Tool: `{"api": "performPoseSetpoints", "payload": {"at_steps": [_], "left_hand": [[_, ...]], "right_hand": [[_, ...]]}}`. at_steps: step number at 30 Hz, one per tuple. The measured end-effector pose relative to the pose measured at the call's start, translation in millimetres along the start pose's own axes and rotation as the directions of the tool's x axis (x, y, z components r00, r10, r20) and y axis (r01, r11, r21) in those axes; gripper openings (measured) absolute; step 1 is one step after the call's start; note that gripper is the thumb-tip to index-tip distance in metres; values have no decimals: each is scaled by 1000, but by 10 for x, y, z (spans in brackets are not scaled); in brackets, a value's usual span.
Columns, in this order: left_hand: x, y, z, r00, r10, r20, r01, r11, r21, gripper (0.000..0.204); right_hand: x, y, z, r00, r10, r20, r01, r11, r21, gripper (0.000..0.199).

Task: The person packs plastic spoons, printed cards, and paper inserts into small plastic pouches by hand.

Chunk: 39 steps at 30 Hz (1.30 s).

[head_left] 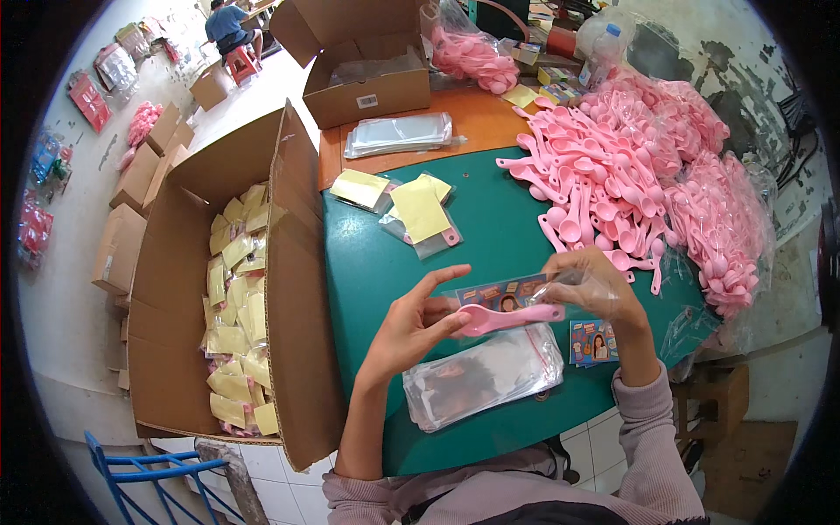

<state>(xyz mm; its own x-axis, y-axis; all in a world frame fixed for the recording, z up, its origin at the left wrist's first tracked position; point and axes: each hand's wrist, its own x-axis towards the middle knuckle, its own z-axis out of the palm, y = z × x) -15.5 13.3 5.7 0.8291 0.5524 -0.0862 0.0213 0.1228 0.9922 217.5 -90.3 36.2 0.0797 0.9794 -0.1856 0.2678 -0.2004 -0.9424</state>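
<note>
Above the green table my left hand (416, 319) grips the bowl end of a pink measuring spoon (507, 319), its thumb on the front and index finger stretched out. Behind the spoon is a printed blue card (503, 293), apparently inside a clear plastic bag. My right hand (599, 284) is closed at the other end, pinching clear film near the spoon's handle tip. Below both hands lies a stack of clear plastic bags (481, 376). Beside it, under my right wrist, are more printed cards (593, 343).
A large pile of pink spoons (604, 175) covers the table's right side, with bagged spoons (722, 227) beyond. Packed yellow-backed pouches (420, 210) lie ahead. At left stands a tall carton (302, 350) holding many such pouches. Farther back are an open box (367, 96) and a seated person (229, 31).
</note>
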Motion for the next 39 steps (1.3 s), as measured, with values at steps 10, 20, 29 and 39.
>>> {"api": "performPoseSetpoints", "payload": {"at_steps": [10,20,29,39], "left_hand": [[24,-186,133,970,-241,-28,224,935,-275,57],[-15,-202,22,937,-327,127,338,938,-82,57],[10,-258,71,979,-200,-23,196,972,-130,56],[98,-353,32,963,-141,-231,116,986,-118,43]], "right_hand": [[181,27,408,913,-406,38,382,820,-425,36],[123,190,611,890,-356,286,456,696,-554,24],[146,197,727,862,-436,257,498,642,-583,19],[166,-51,313,794,-370,483,443,895,-43,13]]}}
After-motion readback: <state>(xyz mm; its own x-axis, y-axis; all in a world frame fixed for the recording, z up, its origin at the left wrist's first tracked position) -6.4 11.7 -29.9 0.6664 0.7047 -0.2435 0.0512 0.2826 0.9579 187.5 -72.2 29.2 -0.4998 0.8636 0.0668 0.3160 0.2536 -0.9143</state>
